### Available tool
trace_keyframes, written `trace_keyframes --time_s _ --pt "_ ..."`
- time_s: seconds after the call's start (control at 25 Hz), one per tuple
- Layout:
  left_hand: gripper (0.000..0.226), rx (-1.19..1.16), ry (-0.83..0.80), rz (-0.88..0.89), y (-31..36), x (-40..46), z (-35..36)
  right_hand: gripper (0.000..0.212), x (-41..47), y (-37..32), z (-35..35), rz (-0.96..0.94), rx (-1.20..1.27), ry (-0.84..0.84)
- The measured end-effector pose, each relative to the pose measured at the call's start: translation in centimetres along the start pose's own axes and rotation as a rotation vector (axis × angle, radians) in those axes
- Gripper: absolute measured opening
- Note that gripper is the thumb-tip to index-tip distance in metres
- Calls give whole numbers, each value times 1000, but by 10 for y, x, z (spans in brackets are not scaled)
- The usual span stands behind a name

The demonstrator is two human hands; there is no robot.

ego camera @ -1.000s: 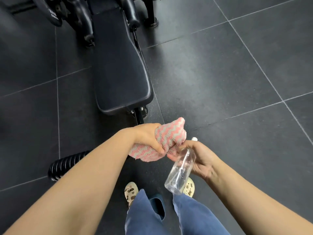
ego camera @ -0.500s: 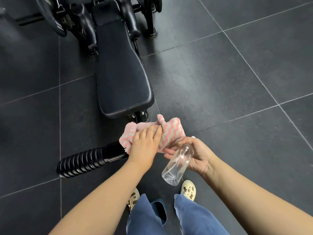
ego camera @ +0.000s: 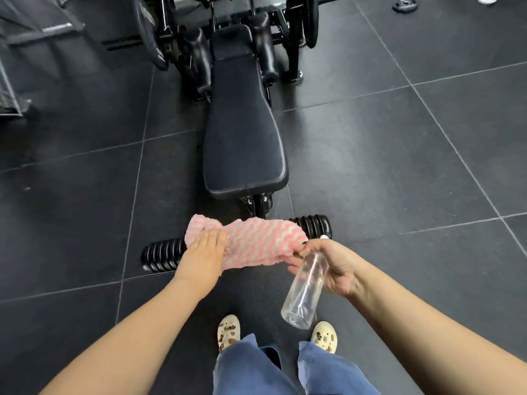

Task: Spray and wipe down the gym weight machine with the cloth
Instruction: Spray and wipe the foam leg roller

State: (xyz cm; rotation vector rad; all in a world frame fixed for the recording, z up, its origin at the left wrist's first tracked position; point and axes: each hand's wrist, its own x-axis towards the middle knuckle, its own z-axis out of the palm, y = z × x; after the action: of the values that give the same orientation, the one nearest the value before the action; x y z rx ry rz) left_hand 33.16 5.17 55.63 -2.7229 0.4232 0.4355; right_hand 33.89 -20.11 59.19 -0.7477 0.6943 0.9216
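Note:
A pink-and-white striped cloth [ego camera: 256, 240] lies spread over the black ribbed foot roller [ego camera: 162, 253] at the near end of the weight machine. My left hand [ego camera: 204, 256] presses flat on the cloth's left part. My right hand [ego camera: 332, 263] grips a clear spray bottle [ego camera: 303, 292], nozzle up and base hanging toward me, while its fingertips pinch the cloth's right corner. The machine's long black padded bench [ego camera: 242, 138] runs away from me toward black arm pads [ego camera: 266, 49] and weight plates [ego camera: 149, 32].
Dark tiled floor [ego camera: 399, 152] lies on both sides of the bench. Another machine's frame [ego camera: 11, 89] stands at the far left. Someone's shoes [ego camera: 405, 5] show at the top right. My own feet [ego camera: 228, 332] stand just behind the roller.
The cloth went from bunched in my left hand to spread out across the roller. My left hand flattened on it, and my right fingers took its corner. The view tilted up the machine.

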Motion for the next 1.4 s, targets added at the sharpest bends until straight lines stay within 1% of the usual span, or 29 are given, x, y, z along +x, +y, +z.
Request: trace_keyframes --time_s 0.08,0.16,0.2,0.28,0.32,0.36,0.4,0.44,0.56,0.64,0.68,0.72,0.8,0.88,0.92,0.96,1.0,1.08,1.12,1.16,1.2,1.24,1.28,1.36,1.4 --pt "78 30 -33 -31 -21 -12 3 34 7 7 21 19 -93 -27" --pt "70 -35 -18 -37 -38 -23 -1 45 14 12 46 28 -197 -50" --pt "68 -63 -40 -41 -43 -25 -4 45 18 12 52 18 -253 -56" --pt "72 -114 -131 -80 -62 -28 0 30 29 11 74 -8 -361 -49" --pt "73 -136 -163 -105 -71 -24 5 28 31 11 86 -8 -406 -60" --pt "68 -160 -184 -108 -82 -18 8 30 38 11 97 -8 -446 -59" --pt "60 -158 -201 -69 -92 -10 10 30 44 11 107 -21 -470 -30" --pt "57 -166 -228 -13 -102 -4 9 25 50 12 118 -41 -461 8" --pt "63 -223 -324 181 -123 12 13 12 62 13 137 -129 -317 151" --pt "58 -391 -367 255 -144 16 24 10 67 22 146 -196 -229 242" --pt "56 -510 -376 303 -155 16 28 13 68 30 152 -224 -203 286" --pt "53 -622 -377 350 -164 19 31 21 68 37 161 -264 -180 325" --pt "35 -810 -363 424 -177 26 32 28 68 52 173 -370 -130 421" --pt "15 -887 -290 484 -185 36 25 23 68 62 179 -439 -171 496" --pt "15 -906 -221 529 -188 43 21 23 68 67 177 -434 -256 545" --pt "18 -903 -164 590 -189 51 20 23 69 72 176 -406 -369 600" --pt "21 -886 -111 662 -190 58 15 17 69 76 175 -377 -494 652" --pt "41 -773 -20 757 -189 73 7 8 68 76 175 -344 -715 792" --pt "46 -671 56 794 -187 84 0 7 67 72 175 -356 -742 857" --pt "39 -583 138 834 -186 92 -5 12 65 68 176 -395 -738 889" --pt "25 -524 219 872 -185 103 -13 16 64 63 175 -445 -725 905" --pt "15 -483 283 906 -185 114 -18 18 64 57 174 -488 -705 919" --pt "17 -453 317 931 -183 125 -22 18 64 49 172 -519 -686 932" --pt "27 -410 288 953 -184 141 -28 22 65 40 172 -570 -644 962" --pt "33 -404 304 974 -186 148 -27 25 66 37 175 -580 -635 983"
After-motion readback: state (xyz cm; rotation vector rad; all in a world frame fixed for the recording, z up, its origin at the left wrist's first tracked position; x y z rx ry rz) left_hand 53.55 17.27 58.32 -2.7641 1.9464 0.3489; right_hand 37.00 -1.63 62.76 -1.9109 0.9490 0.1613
